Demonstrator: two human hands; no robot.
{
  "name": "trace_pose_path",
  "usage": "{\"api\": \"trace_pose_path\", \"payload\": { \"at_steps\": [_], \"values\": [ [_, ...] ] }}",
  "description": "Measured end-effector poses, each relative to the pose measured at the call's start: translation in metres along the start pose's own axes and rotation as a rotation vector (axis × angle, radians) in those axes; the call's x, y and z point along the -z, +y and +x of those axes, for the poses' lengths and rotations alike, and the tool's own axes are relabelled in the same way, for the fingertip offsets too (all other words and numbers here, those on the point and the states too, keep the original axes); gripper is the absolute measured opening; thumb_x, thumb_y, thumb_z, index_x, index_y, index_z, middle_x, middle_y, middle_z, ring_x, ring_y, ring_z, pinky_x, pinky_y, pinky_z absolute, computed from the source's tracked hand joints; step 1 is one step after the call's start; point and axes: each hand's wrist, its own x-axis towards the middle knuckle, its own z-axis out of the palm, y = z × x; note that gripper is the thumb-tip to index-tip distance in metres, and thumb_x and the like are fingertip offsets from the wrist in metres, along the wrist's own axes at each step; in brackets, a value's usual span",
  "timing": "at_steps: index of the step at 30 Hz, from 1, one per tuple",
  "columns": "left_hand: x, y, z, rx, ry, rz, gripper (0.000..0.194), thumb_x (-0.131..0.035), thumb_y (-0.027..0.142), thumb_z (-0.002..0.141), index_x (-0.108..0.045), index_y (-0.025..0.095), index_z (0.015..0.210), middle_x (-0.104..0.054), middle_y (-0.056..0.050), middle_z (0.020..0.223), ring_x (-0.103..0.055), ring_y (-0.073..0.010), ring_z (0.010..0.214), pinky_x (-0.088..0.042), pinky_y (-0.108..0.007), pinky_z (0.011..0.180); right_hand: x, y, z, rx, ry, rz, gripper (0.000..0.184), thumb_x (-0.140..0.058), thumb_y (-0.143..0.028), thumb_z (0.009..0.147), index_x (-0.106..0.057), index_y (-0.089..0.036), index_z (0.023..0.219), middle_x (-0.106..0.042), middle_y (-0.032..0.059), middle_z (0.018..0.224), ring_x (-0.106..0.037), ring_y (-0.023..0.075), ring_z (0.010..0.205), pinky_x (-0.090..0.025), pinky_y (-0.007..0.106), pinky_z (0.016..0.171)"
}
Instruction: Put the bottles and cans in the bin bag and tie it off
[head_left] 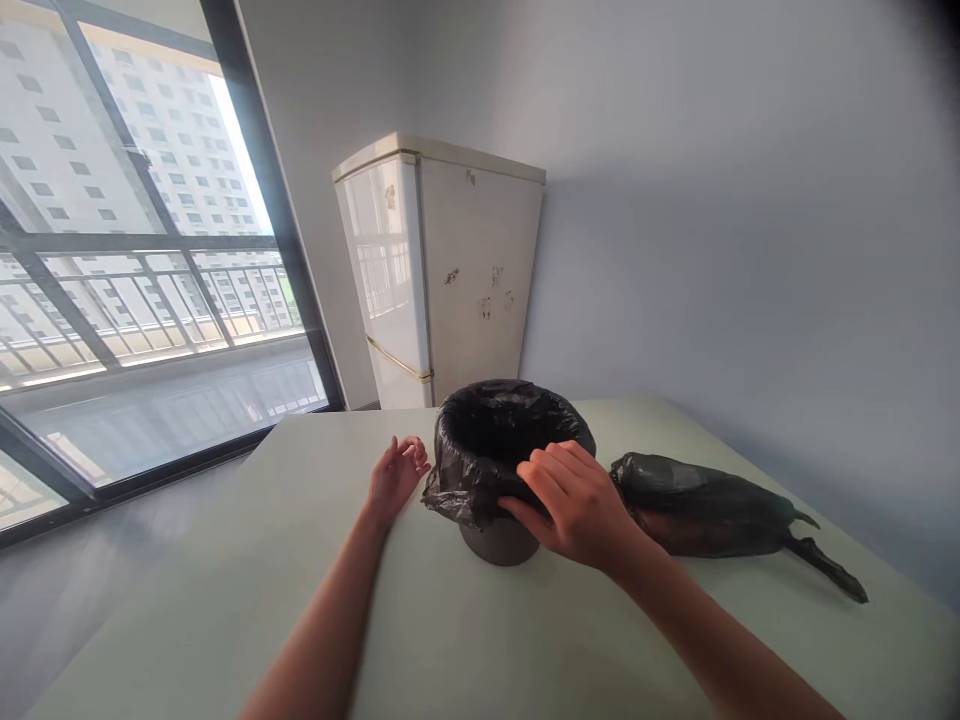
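A small dark bin [501, 541] stands on the pale table [525, 640], lined with a black plastic bag [480, 440] folded over its rim. My right hand [574, 505] rests on the near right side of the rim, fingers curled onto the bag's folded edge. My left hand [396, 475] lies just left of the bin, fingers loosely curled, holding nothing and not touching the bag. A second black bag [712, 510], filled and tied off, lies on its side to the right of the bin.
A white two-door refrigerator [435, 280] stands behind the table against the grey wall. A large window [135, 250] with a dark frame fills the left side. The table's left edge [187, 560] runs diagonally beside the window.
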Motion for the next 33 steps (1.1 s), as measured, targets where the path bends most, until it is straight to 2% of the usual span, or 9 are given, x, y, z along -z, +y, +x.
{"api": "trace_pose_path", "payload": {
  "at_steps": [2,5,12,19,24,26,29,31,33],
  "values": [
    [0.001,-0.001,0.000,0.001,0.002,0.014,0.035,-0.063,0.048,0.097,-0.071,0.013,0.097,-0.056,-0.004,0.083,-0.053,-0.0145,0.075,-0.046,-0.026,0.069,-0.009,0.007,0.004,-0.030,-0.006,-0.001,0.016,-0.063,-0.028,0.099,-0.054,-0.018,0.091,-0.053,0.0025,0.077,-0.044,0.0180,0.073,-0.038,0.036,0.072],
    [0.003,-0.003,0.001,0.014,-0.001,0.028,0.036,-0.064,0.049,0.097,-0.071,0.014,0.100,-0.053,-0.003,0.082,-0.052,-0.0138,0.075,-0.045,-0.025,0.068,-0.019,0.028,0.008,-0.069,-0.039,-0.039,0.019,-0.057,-0.030,0.103,-0.052,-0.018,0.089,-0.054,0.0039,0.079,-0.044,0.0192,0.076,-0.035,0.035,0.073],
    [0.001,-0.002,0.000,0.034,0.007,0.089,0.035,-0.061,0.048,0.099,-0.072,0.015,0.097,-0.052,-0.003,0.082,-0.050,-0.0136,0.074,-0.046,-0.026,0.070,-0.027,0.114,-0.001,-0.170,-0.200,-0.247,0.021,-0.045,-0.028,0.106,-0.056,-0.018,0.091,-0.062,0.0088,0.087,-0.051,0.0242,0.086,-0.035,0.036,0.077],
    [0.003,-0.006,-0.001,0.045,-0.001,0.115,0.034,-0.061,0.048,0.099,-0.071,0.015,0.094,-0.051,-0.003,0.080,-0.048,-0.0136,0.070,-0.044,-0.027,0.069,0.004,0.217,-0.058,-0.298,-0.322,-0.352,0.022,-0.046,-0.035,0.103,-0.059,-0.020,0.095,-0.068,0.0109,0.091,-0.059,0.0279,0.093,-0.040,0.039,0.080],
    [0.003,-0.006,-0.001,0.063,-0.014,0.132,0.035,-0.060,0.047,0.099,-0.070,0.015,0.090,-0.048,-0.002,0.078,-0.045,-0.0130,0.068,-0.043,-0.026,0.068,0.033,0.257,-0.095,-0.406,-0.372,-0.400,0.032,-0.042,-0.043,0.104,-0.061,-0.019,0.096,-0.070,0.0117,0.092,-0.062,0.0294,0.092,-0.043,0.041,0.077],
    [0.001,-0.005,-0.002,0.063,-0.013,0.131,0.034,-0.061,0.046,0.098,-0.070,0.014,0.090,-0.046,-0.002,0.077,-0.044,-0.0128,0.068,-0.043,-0.026,0.067,0.045,0.258,-0.104,-0.430,-0.322,-0.398,0.040,-0.043,-0.051,0.104,-0.063,-0.017,0.110,-0.071,0.0140,0.102,-0.064,0.0311,0.097,-0.044,0.042,0.080],
    [-0.004,-0.004,-0.006,0.065,-0.007,0.137,0.032,-0.062,0.045,0.098,-0.069,0.014,0.090,-0.042,-0.001,0.077,-0.042,-0.0123,0.068,-0.042,-0.024,0.066,0.070,0.248,-0.127,-0.521,-0.057,-0.434,0.057,-0.045,-0.061,0.103,-0.059,-0.016,0.135,-0.069,0.0217,0.120,-0.064,0.0351,0.108,-0.044,0.048,0.087],
    [-0.006,-0.005,-0.008,0.073,-0.006,0.146,0.032,-0.061,0.044,0.099,-0.067,0.014,0.089,-0.039,0.000,0.077,-0.041,-0.0120,0.067,-0.041,-0.024,0.066,0.091,0.240,-0.156,-0.639,0.163,-0.423,0.058,-0.041,-0.063,0.104,-0.064,-0.018,0.132,-0.068,0.0249,0.120,-0.065,0.0357,0.110,-0.043,0.051,0.086],
    [-0.006,-0.005,-0.009,0.084,-0.006,0.151,0.032,-0.059,0.043,0.100,-0.066,0.014,0.089,-0.037,0.000,0.076,-0.040,-0.0120,0.067,-0.041,-0.024,0.066,0.109,0.236,-0.195,-0.818,0.256,-0.411,0.061,-0.037,-0.070,0.101,-0.076,-0.023,0.107,-0.071,0.0237,0.098,-0.068,0.0340,0.094,-0.043,0.051,0.074]
  ]
}}
